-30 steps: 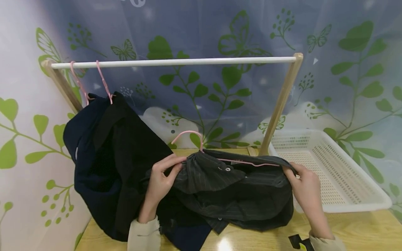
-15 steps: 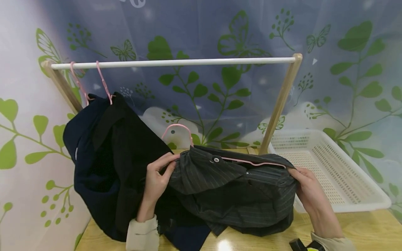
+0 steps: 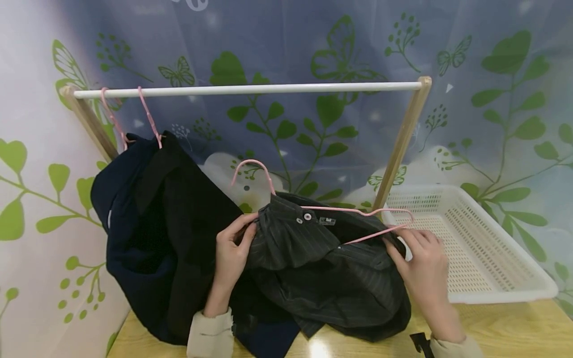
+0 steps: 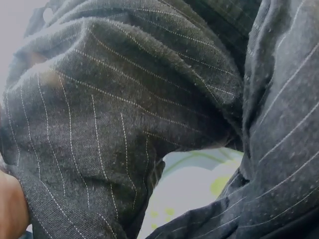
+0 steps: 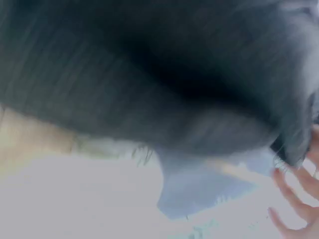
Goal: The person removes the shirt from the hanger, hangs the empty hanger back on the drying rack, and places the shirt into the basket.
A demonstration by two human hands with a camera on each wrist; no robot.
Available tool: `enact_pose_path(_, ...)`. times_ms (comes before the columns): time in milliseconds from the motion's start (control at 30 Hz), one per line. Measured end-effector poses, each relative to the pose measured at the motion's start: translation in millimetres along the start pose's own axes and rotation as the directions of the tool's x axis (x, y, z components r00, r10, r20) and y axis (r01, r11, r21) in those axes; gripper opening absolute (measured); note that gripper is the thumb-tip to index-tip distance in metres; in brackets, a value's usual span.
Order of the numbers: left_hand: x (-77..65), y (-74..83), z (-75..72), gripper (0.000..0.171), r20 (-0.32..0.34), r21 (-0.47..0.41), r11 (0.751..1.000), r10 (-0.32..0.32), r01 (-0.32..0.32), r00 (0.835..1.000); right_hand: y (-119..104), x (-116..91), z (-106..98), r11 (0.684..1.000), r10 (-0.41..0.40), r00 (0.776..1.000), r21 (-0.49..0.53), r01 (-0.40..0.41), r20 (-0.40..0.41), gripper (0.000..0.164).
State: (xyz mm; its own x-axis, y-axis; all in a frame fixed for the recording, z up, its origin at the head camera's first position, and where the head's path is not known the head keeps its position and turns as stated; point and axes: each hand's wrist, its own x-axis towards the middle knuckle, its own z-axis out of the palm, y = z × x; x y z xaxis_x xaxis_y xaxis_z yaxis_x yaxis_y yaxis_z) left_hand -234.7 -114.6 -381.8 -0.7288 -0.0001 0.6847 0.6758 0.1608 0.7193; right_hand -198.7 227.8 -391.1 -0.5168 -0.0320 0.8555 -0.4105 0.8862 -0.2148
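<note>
A dark pinstriped shirt (image 3: 327, 288) with small white buttons lies bunched in front of me, a pink hanger (image 3: 250, 161) partly inside it. The hook stands up above the collar, and the hanger's right end pokes out of the opening. My left hand (image 3: 229, 258) pinches the shirt's left part between thumb and fingers. On the other side my right hand (image 3: 425, 261) grips the right edge of the opening, just below the bare hanger end. Striped cloth (image 4: 114, 99) fills most of the left wrist view. The right wrist view is blurred, with fingers (image 5: 299, 199) beside a dark cloth edge.
Behind the shirt stands a wooden rack with a white bar (image 3: 268, 89). At its left end hang a navy garment (image 3: 121, 199) and a black garment (image 3: 192, 209) on pink hangers. A white slotted basket (image 3: 501, 297) sits at the right on the wooden table (image 3: 515, 328).
The hanger hook has risen and shifted left. The hanger's right end now shows outside the shirt opening. My right hand moved out to the right, then back inward along the edge.
</note>
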Motion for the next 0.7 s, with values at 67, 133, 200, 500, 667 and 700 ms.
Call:
enact_pose_path(67,0.8,5.8,1.4,0.022,0.000,0.010,1.000,-0.013,0.013,1.000,2.3,1.2,1.3,0.993,-0.107,0.991,-0.049,0.103,-0.078,0.026)
enact_pose_path(133,1.4,12.0,2.3,0.021,0.000,0.014,1.000,-0.027,0.027,1.000,3.8,2.8,2.3,0.981,-0.187,0.973,-0.081,0.177,-0.134,0.022)
enact_pose_path(200,2.0,18.1,3.0,0.021,0.000,0.018,0.999,-0.041,0.041,0.999,5.3,3.7,3.2,0.970,-0.235,0.959,-0.102,0.221,-0.157,0.022)
enact_pose_path(500,2.7,23.3,4.0,0.021,0.026,0.041,0.993,-0.111,0.110,0.993,9.8,2.9,3.7,0.950,-0.298,0.947,-0.133,0.283,-0.117,0.041)
enact_pose_path(667,2.8,22.3,5.6,0.022,0.069,0.042,0.993,-0.113,0.110,0.991,8.9,3.9,2.9,0.954,-0.298,0.937,-0.081,0.287,-0.185,0.040)
enact_pose_path(700,2.7,22.3,6.1,0.022,0.083,0.045,0.993,-0.112,0.108,0.990,7.7,4.2,2.4,0.954,-0.299,0.930,-0.068,0.291,-0.211,0.039)
